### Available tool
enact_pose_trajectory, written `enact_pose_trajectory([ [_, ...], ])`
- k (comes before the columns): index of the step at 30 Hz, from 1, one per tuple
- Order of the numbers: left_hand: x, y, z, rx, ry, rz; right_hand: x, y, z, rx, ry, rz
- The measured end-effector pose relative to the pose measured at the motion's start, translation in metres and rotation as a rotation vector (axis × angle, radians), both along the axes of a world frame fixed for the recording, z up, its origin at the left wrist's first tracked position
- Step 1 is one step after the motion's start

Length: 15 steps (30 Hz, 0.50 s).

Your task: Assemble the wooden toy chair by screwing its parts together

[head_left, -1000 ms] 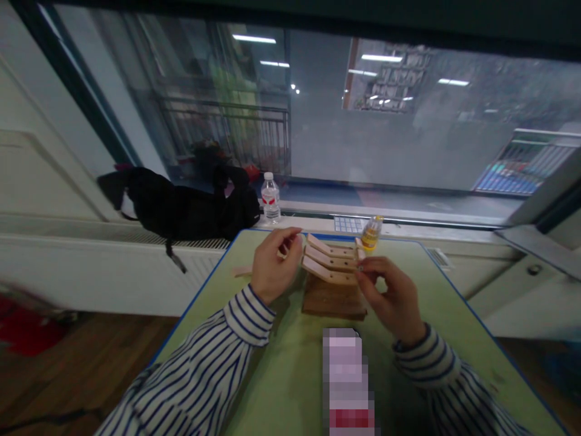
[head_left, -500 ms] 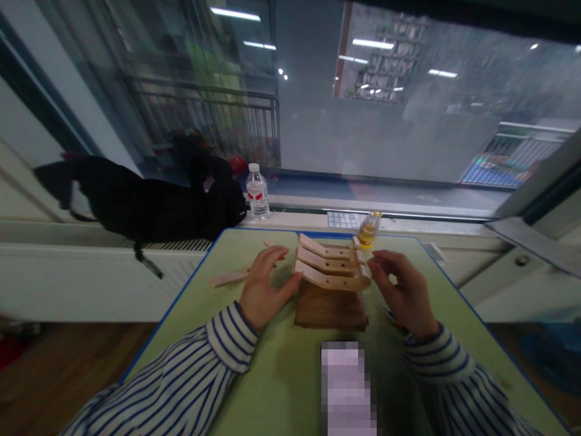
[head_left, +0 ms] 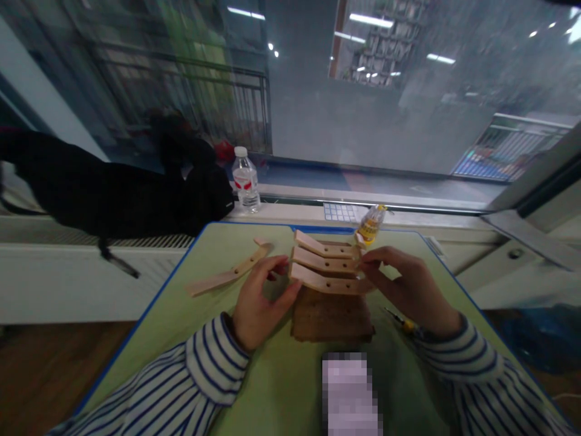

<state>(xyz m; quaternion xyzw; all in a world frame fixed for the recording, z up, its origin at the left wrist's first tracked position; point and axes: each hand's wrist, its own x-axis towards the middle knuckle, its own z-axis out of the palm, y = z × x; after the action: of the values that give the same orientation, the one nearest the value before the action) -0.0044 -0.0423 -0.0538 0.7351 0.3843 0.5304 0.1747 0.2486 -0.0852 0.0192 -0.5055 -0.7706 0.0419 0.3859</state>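
Note:
Three pale bent wooden strips (head_left: 325,265), each with two holes, lie side by side on a dark brown wooden block (head_left: 331,318). My left hand (head_left: 261,300) is at their left ends, its thumb against the nearest strip and its bent fingertips by the middle one. At the right ends, my right hand (head_left: 403,284) has thumb and forefinger pinched together; what lies between those tips is hidden. A loose bent wooden strip (head_left: 222,280) rests left of my left hand. A screwdriver (head_left: 403,322) with a yellow handle lies under my right wrist.
A phone (head_left: 349,393) with a blurred screen lies at the front of the green table (head_left: 272,387). Behind are a water bottle (head_left: 246,184), a yellow-labelled bottle (head_left: 371,225), a gridded sheet (head_left: 339,212) and a black bag (head_left: 113,194) along the window sill.
My right hand has moved left, bringing its pinched fingertips onto the strips' right ends. My left hand stays at the left ends. The view has shifted, showing more of the loose strip and screwdriver.

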Motion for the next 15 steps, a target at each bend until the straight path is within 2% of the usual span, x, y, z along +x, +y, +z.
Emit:
enact_pose_trajectory([
  [7, 0.003, -0.004, 0.001, -0.008, 0.044, 0.007, -0.007, 0.004, 0.018, -0.08, -0.164, 0.102],
  [15, 0.003, -0.005, 0.004, 0.006, 0.087, -0.011, -0.008, 0.001, 0.021, -0.018, -0.427, 0.069],
])
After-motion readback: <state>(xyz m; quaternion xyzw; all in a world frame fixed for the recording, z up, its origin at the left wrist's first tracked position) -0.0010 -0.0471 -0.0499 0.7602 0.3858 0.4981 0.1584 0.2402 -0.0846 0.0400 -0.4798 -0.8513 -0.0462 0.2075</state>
